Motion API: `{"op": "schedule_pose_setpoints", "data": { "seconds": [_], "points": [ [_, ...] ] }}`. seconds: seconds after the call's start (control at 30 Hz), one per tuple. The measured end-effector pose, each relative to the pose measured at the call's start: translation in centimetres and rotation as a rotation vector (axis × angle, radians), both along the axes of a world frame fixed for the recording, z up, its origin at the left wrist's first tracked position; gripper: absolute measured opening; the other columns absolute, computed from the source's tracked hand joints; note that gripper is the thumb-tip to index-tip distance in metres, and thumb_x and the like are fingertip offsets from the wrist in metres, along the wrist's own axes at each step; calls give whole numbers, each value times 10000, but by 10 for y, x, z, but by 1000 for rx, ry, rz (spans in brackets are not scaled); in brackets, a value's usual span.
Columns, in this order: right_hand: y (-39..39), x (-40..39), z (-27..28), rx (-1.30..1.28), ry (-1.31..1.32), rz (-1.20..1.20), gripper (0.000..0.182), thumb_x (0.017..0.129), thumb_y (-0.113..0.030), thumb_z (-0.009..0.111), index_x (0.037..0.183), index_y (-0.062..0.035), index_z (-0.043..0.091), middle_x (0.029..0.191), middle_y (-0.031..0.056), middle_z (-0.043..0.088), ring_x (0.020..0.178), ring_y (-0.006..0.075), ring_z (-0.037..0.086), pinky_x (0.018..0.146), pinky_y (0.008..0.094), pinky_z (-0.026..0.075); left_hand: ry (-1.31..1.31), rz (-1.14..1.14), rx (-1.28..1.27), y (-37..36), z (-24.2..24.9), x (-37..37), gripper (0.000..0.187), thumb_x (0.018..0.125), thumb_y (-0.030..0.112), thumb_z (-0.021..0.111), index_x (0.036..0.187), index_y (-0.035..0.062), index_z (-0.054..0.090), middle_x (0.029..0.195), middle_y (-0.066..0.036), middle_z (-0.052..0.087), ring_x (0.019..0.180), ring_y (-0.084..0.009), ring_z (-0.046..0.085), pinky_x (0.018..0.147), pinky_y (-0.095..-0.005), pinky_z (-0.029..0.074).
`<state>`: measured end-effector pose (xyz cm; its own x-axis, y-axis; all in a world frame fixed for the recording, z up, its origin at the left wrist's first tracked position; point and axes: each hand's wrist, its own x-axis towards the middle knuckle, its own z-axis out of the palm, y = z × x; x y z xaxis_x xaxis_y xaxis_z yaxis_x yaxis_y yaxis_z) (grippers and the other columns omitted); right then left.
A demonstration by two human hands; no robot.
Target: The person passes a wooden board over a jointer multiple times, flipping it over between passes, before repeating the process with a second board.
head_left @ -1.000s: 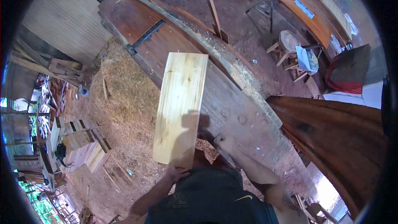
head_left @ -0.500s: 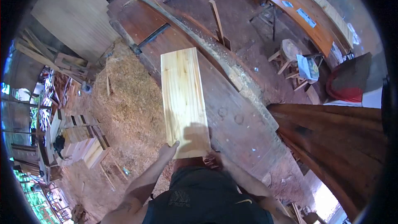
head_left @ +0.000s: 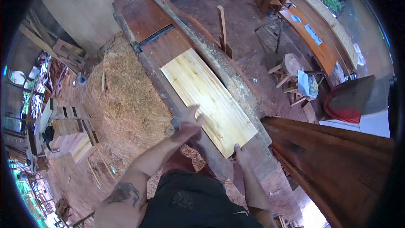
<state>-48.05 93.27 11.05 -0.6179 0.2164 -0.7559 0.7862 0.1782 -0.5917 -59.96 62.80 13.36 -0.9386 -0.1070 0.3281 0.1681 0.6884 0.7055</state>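
Note:
A pale wooden board (head_left: 211, 101) with streaked grain lies aslant along the long dark workbench (head_left: 158, 44). My right hand (head_left: 242, 155) grips its near end, the thumb on the top face close to the corner. At the board's left long edge is my left hand (head_left: 190, 120), back upward. Its thumb and forefinger are apart and overlap the pale surface, while the other fingers are partly hidden.
Wood shavings (head_left: 120, 88) are heaped left of the bench. Stacked boards (head_left: 71, 131) stand farther left. A large dark timber (head_left: 333, 160) juts in from the right. Beyond the bench are a small stool (head_left: 291, 65) and an orange-brown plank (head_left: 312, 38).
The board has swung from pointing straight ahead over the bench to lying aslant along it, its near end moving right. My left hand has shifted up and right along its edge.

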Motion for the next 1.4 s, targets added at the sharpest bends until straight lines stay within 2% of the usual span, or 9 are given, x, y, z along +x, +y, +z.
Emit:
{"op": "schedule_pose_setpoints", "data": {
  "seconds": [0.17,0.27,0.37,0.4,0.67,1.1,1.2,1.3,1.4],
  "points": [
    [-3,-4,-21,119,36,3,553,1090,-429,544,887,68,677,716,183,715,515,242,691,474,357,550,-323,-4,-366,22,-25,-97,713,1018,477,586,1597,100,411,1612,-373,321,1516,-561,261,1227,-704,192],
    [13,0,-92,292,123,149,567,1095,-414,537,815,56,688,728,196,718,499,245,688,474,366,552,-366,114,-556,43,-42,-121,792,1015,581,500,1658,149,337,1704,-329,177,1581,-545,94,1219,-764,31],
    [-10,-14,-80,264,27,96,605,1087,-456,532,824,58,710,742,212,722,573,283,722,546,404,579,-424,114,-624,36,-45,-143,814,1040,620,425,1694,171,241,1721,-343,56,1585,-561,-28,1203,-775,-54],
    [-36,-42,7,325,42,152,651,1069,-525,528,851,56,727,769,230,730,668,319,744,630,436,597,-443,109,-624,33,-45,-149,816,1039,627,418,1696,178,234,1723,-340,51,1586,-558,-28,1205,-773,-52],
    [-43,-74,-94,333,97,397,729,1037,-625,527,845,42,748,762,232,731,720,330,740,677,487,571,-554,123,-613,-9,-42,-206,868,1014,688,399,1710,220,177,1742,-301,0,1596,-529,-58,1194,-783,-70],
    [-82,-138,-114,192,204,573,572,1094,-498,507,809,-42,702,674,92,646,638,198,635,628,395,507,-602,329,-632,-51,-38,-289,863,1004,743,345,1709,273,179,1763,-240,34,1615,-483,-28,1199,-779,-73],
    [-110,-188,7,277,344,684,427,1016,-407,635,1040,1,755,883,229,727,894,438,730,842,541,547,-596,330,-607,-67,-41,-305,851,1010,733,342,1708,272,184,1762,-241,37,1616,-480,-26,1205,-772,-70],
    [-126,-205,40,24,642,513,262,930,-196,726,1108,-5,712,969,205,700,1011,423,704,930,540,529,-608,324,-587,-79,-40,-319,843,1016,731,332,1708,273,186,1763,-239,30,1616,-478,-27,1207,-768,-69],
    [-147,-251,50,265,1127,832,414,875,-120,739,1253,20,643,1274,236,628,1241,442,604,1058,562,471,-574,333,-580,-90,-40,-330,853,1009,727,345,1703,249,216,1756,-262,46,1612,-493,-17,1203,-772,-68]
  ]
}}
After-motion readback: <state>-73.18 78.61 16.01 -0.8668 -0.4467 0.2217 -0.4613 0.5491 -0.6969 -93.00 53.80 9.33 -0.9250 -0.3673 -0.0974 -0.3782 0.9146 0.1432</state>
